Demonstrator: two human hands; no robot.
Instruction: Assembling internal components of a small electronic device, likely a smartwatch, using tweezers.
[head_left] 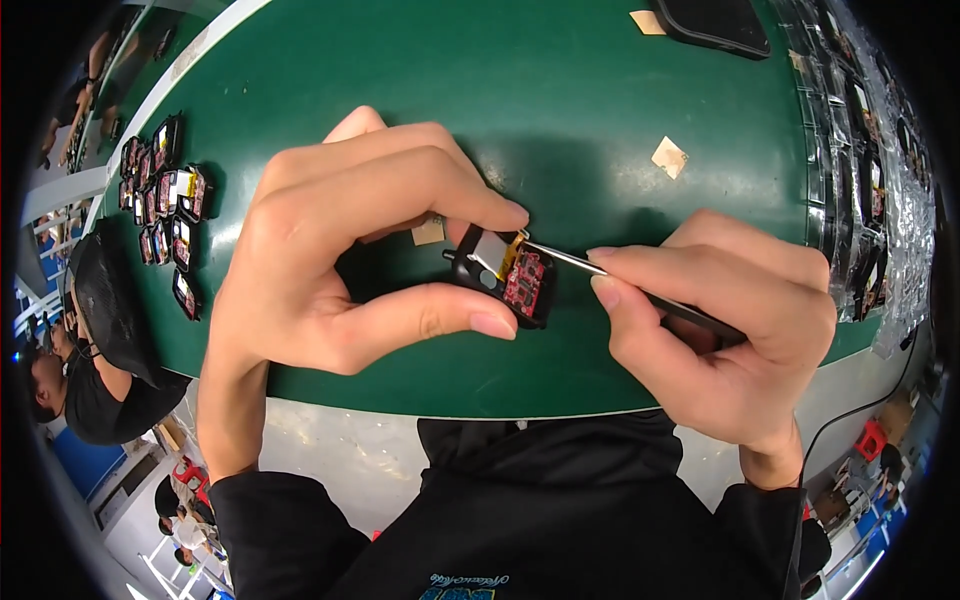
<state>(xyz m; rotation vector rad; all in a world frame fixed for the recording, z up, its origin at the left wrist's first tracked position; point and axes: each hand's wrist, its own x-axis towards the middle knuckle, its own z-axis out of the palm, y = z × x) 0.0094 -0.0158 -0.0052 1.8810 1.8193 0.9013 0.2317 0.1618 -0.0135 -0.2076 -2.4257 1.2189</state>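
Pinched between the thumb and fingers of my left hand (330, 240) is a small black device housing, its inside facing up. In it lie a red circuit board (524, 282) and a silver battery cell (489, 252) with yellow tape along one edge. My right hand (730, 320) grips a pair of tweezers (566, 257), dark at the handle with a bare metal tip. That tip meets the housing at the top end of the yellow tape, close to my left fingertip. Whether it grasps anything there is too small to tell.
Several similar open housings (160, 195) sit grouped on the green table (560, 90) at the left. Clear plastic trays (840, 190) line the right edge. A black flat device (715, 25) and tan paper squares (670, 158) lie farther back. Another person (110, 400) sits at the left.
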